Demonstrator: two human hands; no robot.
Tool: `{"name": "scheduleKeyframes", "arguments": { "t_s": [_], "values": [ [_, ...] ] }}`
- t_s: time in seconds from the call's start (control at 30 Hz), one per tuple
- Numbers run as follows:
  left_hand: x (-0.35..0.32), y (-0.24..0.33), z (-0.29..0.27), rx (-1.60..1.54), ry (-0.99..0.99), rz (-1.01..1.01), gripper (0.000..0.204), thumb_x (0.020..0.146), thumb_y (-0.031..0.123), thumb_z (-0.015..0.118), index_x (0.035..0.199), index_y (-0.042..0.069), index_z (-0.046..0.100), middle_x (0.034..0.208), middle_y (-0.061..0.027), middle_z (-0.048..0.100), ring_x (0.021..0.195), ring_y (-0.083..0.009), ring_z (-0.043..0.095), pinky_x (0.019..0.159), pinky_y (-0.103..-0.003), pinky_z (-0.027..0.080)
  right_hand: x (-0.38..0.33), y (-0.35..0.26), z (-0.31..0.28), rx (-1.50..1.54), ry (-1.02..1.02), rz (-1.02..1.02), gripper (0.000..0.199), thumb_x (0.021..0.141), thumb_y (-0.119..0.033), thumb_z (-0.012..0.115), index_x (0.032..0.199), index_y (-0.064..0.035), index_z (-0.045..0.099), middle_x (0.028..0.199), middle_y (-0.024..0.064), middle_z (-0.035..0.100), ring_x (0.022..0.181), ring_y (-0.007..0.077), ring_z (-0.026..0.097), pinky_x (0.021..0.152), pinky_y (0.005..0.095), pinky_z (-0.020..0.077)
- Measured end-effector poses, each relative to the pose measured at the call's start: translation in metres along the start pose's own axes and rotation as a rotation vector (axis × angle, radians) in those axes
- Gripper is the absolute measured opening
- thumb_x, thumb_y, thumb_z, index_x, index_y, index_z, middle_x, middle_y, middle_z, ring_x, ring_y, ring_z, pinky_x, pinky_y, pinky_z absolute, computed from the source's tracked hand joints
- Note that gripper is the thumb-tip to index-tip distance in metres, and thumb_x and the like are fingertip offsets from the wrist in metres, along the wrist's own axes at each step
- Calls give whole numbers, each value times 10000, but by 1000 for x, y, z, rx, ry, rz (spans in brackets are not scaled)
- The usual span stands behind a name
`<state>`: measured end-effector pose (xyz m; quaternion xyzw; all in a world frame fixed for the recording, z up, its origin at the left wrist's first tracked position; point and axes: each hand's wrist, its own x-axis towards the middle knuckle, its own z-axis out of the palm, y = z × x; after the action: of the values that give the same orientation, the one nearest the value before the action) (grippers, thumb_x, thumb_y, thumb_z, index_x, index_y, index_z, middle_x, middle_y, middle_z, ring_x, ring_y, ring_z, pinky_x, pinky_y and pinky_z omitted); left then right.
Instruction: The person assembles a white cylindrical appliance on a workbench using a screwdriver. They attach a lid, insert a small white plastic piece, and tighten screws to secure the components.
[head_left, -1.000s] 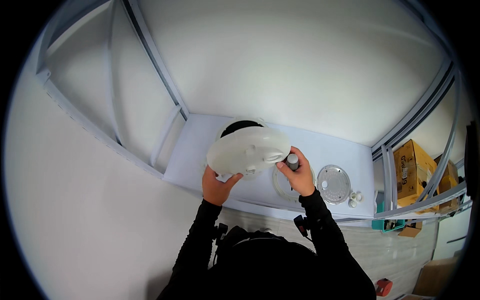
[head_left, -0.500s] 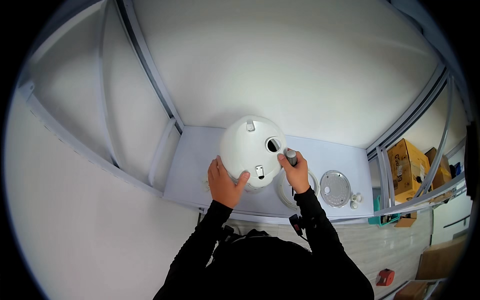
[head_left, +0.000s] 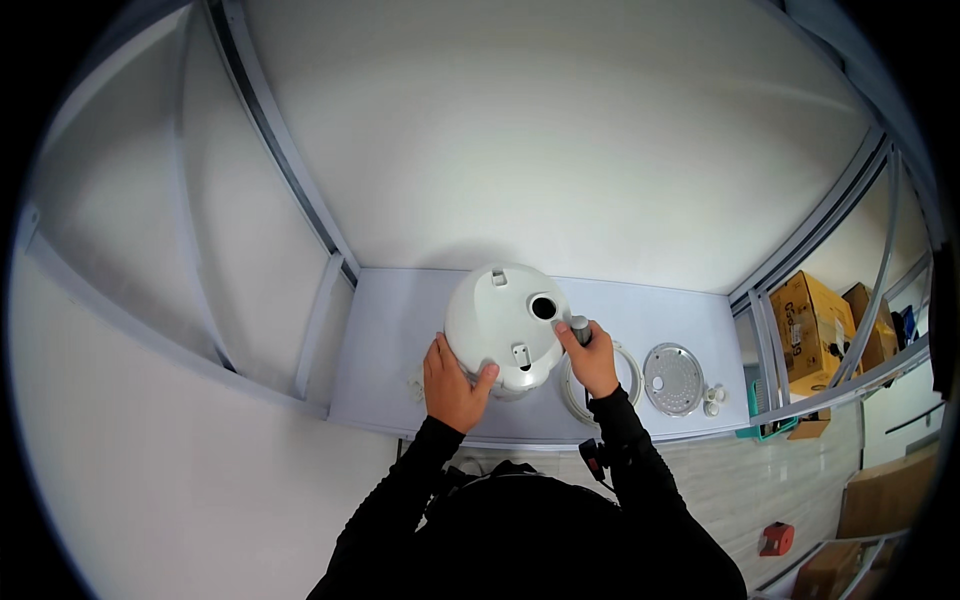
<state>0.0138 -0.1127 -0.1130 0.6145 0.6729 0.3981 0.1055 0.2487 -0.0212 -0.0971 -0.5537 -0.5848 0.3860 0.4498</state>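
Since the earlier frames the white domed lid point(head_left: 503, 325) had come down from a raised, tilted pose to sit lower at frame centre, its top face toward the camera, and both hands had dropped with it. Left hand point(head_left: 453, 383) gripped the lid's lower left edge, thumb up on the dome, fingers curled under the rim. Right hand point(head_left: 594, 358) was clenched around a small grey cylindrical part point(head_left: 579, 328), held just beside the round dark hole point(head_left: 543, 307) on the lid's upper right; cannot tell if the part touched the lid. Lid also showed a small tab near its top edge and a latch-like piece near its lower edge. It hung over the pale grey table point(head_left: 400, 330), centre of frame. Right of the right hand, a white ring point(head_left: 628, 372) lay on the table, partly hidden by the wrist. Further right lay a round perforated metal plate point(head_left: 673, 378), with small white pieces point(head_left: 712, 400) just beside it. Cardboard boxes point(head_left: 812, 325) stood at right edge behind the frame rails. Black sleeves entered from the lower edge.
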Motion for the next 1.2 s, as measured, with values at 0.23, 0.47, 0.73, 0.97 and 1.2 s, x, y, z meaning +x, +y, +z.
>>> {"name": "scheduleKeyframes", "arguments": {
  "t_s": [0.23, 0.47, 0.73, 0.97, 1.2],
  "values": [
    [1, -3, 2, -153, 0, -28, 1009, 864, 450, 730, 1484, -164, 224, 1455, -342, 341, 1318, -484, 384, 1120, -537, 321, -2, -3, 2, -36, 4, -5, 516, 878, -431, 785, 939, 64, 656, 723, 68, 627, 672, 138, 554, 620, 317, 472],
    [2, -5, 1, -210, 22, -25, 976, 862, 435, 737, 1473, -148, 248, 1422, -318, 373, 1302, -461, 404, 1098, -531, 347, 0, -2, 1, -63, -22, 23, 538, 885, -423, 778, 1045, 78, 659, 835, 119, 673, 756, 178, 617, 702, 334, 511],
    [8, -5, 3, -297, 103, -65, 771, 906, 400, 701, 1405, -85, 368, 1316, -259, 450, 1211, -407, 470, 1042, -499, 390, 5, 16, 8, 64, -21, -74, 544, 908, -353, 764, 1277, 22, 623, 1112, 184, 675, 995, 251, 667, 872, 354, 527],
    [9, -9, 9, -319, 143, -77, 742, 898, 411, 712, 1379, -66, 410, 1274, -235, 476, 1178, -382, 490, 1022, -479, 406, 12, 20, 4, 56, -84, -63, 561, 912, -354, 762, 1276, 47, 618, 1126, 187, 690, 1000, 233, 671, 870, 353, 536],
    [4, -8, 11, -311, 134, -86, 859, 819, 438, 787, 1396, -61, 392, 1269, -225, 472, 1191, -381, 480, 1023, -484, 405, 12, 0, -4, 125, -163, -25, 625, 918, -374, 754, 1302, 90, 588, 1038, 137, 720, 929, 179, 664, 863, 329, 532]
  ]
}}
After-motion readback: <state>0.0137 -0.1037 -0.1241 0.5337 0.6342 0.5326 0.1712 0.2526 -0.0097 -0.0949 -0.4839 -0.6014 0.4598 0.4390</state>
